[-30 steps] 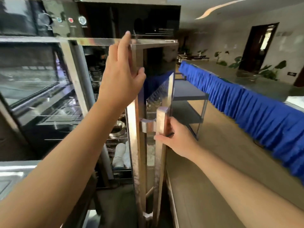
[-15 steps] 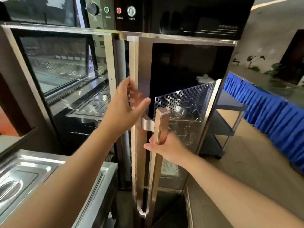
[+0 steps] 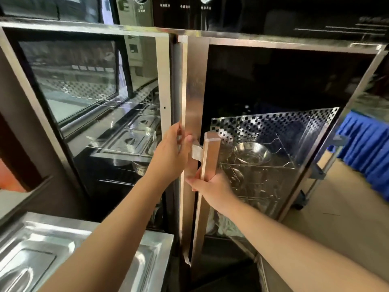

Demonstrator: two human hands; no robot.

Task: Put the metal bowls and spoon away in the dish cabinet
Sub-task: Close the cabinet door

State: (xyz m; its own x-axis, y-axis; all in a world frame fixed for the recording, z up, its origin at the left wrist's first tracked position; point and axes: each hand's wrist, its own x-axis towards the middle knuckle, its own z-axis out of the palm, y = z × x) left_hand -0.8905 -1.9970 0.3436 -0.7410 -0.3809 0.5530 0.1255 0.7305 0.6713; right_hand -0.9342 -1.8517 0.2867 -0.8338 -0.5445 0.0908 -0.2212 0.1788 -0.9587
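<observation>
The dish cabinet's right glass door [image 3: 194, 98] stands almost closed against the frame. My right hand [image 3: 210, 188] is wrapped around its long copper-coloured handle [image 3: 208, 157]. My left hand [image 3: 170, 157] presses flat with spread fingers on the door's left edge beside the handle bracket. Through the dark glass a metal bowl [image 3: 251, 153] rests on a wire rack [image 3: 263, 167] in front of a perforated back panel. I cannot make out the spoon.
The left glass door [image 3: 88, 98] is closed and reflects steel trays. A steel counter with recessed lids [image 3: 69, 245] sits at lower left. A black control panel [image 3: 242, 13] runs above. A blue-skirted table [image 3: 366, 152] and tan floor lie to the right.
The right door has swung from wide open to nearly closed. My left hand slid down its edge from the top to handle height; my right hand stayed on the handle.
</observation>
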